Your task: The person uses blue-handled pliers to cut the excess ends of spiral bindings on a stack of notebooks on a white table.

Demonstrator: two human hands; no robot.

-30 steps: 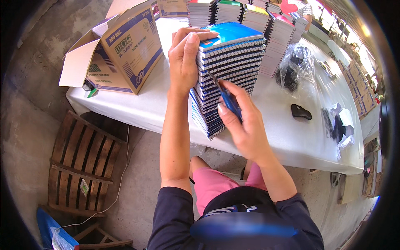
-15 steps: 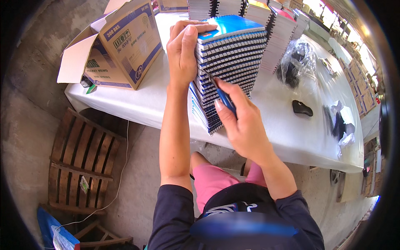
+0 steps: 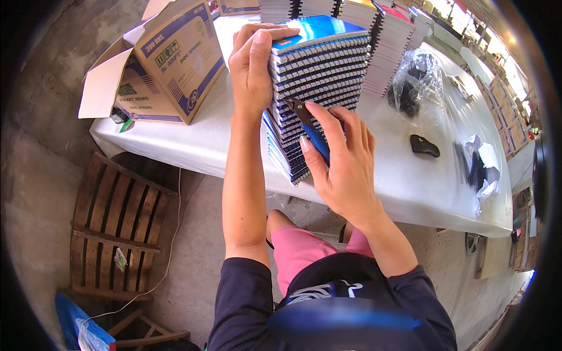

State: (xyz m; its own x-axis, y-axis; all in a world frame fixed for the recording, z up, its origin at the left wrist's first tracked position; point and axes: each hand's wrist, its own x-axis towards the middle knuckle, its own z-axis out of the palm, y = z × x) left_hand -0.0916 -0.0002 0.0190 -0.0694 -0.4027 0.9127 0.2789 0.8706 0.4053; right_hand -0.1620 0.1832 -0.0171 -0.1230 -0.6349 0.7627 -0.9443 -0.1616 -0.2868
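A person looks down at their own two bare forearms, which rise from the lower edge toward a white-covered surface (image 3: 193, 146).

The left hand (image 3: 253, 67) reaches up with the arm nearly straight, its palm pressed against the left side of a tall stack of spiral-bound notebooks (image 3: 316, 76). Its fingers curl over the stack's top edge, gripping it. The stack leans slightly and stands near the front edge of the surface, its wire spines facing the viewer; the top cover is bright blue.

The right hand (image 3: 342, 158) is bent at the wrist and sits just below and to the right, clenched around a small pair of blue-handled pliers (image 3: 310, 131). The dark tip of the pliers touches the spiral wires about halfway down the stack.

To the left, an open cardboard box (image 3: 167, 64) lies tipped on its side, tan with dark blue bands and printing, one flap hanging out. Behind the held stack stand more notebook stacks (image 3: 386, 41), one topped with a red cover. To the right lie a clear plastic bag (image 3: 413, 82) of dark coils, a small black oval object (image 3: 424, 146), and another clear bag (image 3: 477, 169) of black spiral wire.

A wooden slatted pallet (image 3: 117, 228) leans below the surface on the left.
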